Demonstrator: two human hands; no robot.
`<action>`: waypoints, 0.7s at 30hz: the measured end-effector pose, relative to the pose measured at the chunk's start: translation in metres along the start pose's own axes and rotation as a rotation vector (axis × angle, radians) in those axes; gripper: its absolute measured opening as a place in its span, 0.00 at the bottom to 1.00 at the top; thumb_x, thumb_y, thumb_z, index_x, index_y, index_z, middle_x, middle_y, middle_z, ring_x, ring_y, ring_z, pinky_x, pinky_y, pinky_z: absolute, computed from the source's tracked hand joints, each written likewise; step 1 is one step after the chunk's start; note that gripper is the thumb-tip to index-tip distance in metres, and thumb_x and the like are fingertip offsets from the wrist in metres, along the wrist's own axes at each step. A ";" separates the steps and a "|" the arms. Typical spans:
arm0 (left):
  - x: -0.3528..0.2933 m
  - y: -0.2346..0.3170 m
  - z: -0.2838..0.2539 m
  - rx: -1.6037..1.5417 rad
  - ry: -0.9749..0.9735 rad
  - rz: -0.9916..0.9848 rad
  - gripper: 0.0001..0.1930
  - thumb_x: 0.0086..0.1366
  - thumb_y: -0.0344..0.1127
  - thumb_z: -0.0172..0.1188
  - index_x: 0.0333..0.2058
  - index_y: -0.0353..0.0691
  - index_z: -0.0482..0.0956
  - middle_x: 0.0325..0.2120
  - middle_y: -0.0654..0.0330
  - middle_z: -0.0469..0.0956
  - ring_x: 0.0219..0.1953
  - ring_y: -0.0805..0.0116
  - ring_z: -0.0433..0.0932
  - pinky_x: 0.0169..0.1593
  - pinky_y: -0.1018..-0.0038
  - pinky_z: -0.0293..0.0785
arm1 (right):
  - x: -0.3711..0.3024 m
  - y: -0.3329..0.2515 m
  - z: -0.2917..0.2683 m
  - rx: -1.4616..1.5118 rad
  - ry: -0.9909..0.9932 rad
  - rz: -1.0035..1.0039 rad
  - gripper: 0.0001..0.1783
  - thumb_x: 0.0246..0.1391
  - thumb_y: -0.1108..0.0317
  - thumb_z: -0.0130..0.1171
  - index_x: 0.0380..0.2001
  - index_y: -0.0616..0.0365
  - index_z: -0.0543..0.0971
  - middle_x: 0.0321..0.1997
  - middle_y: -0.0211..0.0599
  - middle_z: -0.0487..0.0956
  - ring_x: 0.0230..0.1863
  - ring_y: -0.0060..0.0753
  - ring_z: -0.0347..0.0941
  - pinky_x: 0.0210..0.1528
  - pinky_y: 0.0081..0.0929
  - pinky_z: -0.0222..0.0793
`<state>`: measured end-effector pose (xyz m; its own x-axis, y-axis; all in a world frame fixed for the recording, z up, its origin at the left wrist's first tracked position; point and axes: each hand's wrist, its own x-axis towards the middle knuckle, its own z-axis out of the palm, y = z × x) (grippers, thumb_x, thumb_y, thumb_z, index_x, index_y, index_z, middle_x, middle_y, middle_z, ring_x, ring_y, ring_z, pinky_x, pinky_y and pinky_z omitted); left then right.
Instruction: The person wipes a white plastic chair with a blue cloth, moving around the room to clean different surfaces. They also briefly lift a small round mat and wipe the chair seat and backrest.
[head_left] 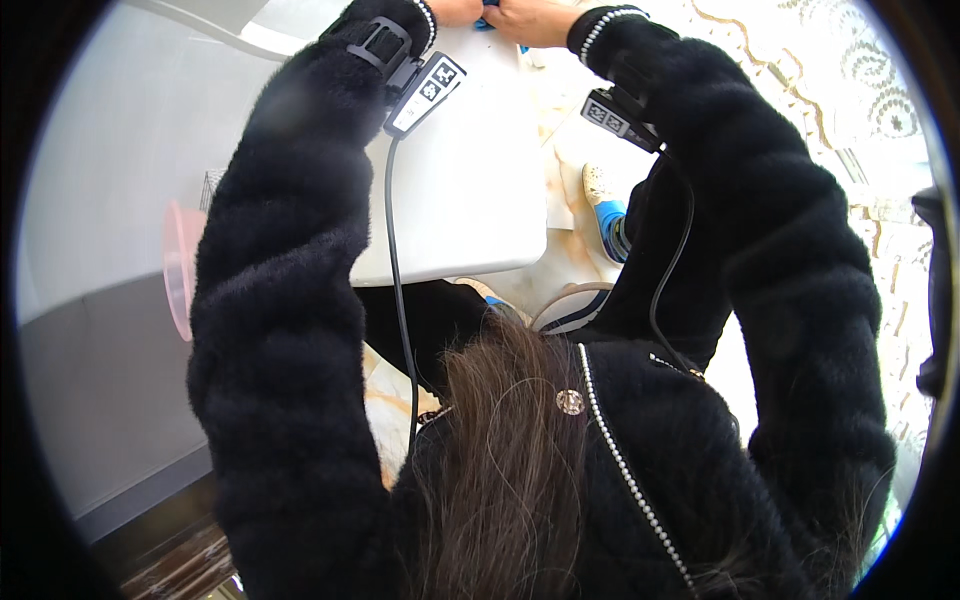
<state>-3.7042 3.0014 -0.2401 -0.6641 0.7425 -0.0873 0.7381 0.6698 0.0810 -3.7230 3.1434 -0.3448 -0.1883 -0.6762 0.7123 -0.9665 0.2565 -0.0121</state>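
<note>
A small blue item (484, 23) lies between the two hands, right at the fingertips, and the right hand (530, 22) is the nearer: its thumb tip overlaps the blue, which peeks out on either side of it. From the right fingers, the item lies leftward; from the left hand (458, 10), it is just beside, to the right, and whether they touch is unclear. Its long axis cannot be told (the upper edge of the view cuts off both it and most of the fingers). The right thumb and fingers look drawn together in a pinch on the item, with little or no gap. How far the left fingers are spread, and whether they have hold of anything, I cannot tell.

Nearer the body from the fingers is the bare top of a white table (460, 215). On the body side of each hand, a black-and-white device (428, 95) sits at the sleeve, trailing a dark cable (394, 230). Well apart from the left fingers, leftward and toward the body, a pink basin (180, 265) shows past the sleeve.
</note>
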 end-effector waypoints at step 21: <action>-0.236 0.286 0.029 -0.020 0.445 -0.352 0.23 0.59 0.28 0.51 0.56 0.37 0.69 0.58 0.56 0.68 0.62 0.53 0.63 0.64 0.60 0.58 | -0.016 -0.273 -0.179 0.275 -0.440 0.160 0.24 0.47 0.59 0.66 0.37 0.66 0.69 0.26 0.45 0.76 0.30 0.47 0.77 0.32 0.38 0.72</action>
<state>-3.3328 3.0177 -0.2246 -0.8591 0.4041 0.3142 0.4634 0.8747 0.1421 -3.4250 3.2082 -0.2272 -0.3352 -0.8839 0.3261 -0.9186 0.2297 -0.3216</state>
